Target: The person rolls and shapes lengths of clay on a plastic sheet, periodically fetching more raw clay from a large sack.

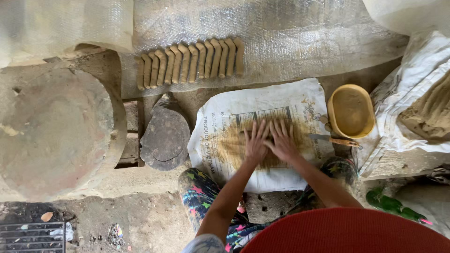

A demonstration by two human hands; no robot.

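Both hands are lying open, fingers spread, side by side: the left hand (pixel 256 143) and right hand (pixel 282 140) are pressing flat on a clay-smeared white printed sack (pixel 220 136). Just right of the sack, a yellow oval bowl (pixel 351 111) is sitting; beyond the sack, a row of clay strips (pixel 190 63) is resting on bubble wrap (pixel 290 42). Whatever is lying under the palms is staying hidden.

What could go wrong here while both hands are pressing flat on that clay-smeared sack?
The knife lies close beside the right hand, so a wide stroke might strike it. The yellow bowl stands at the edge of the white sack; if the sack slides under the left hand, the bowl could tip. The row of clay pieces lies just beyond and could get knocked.
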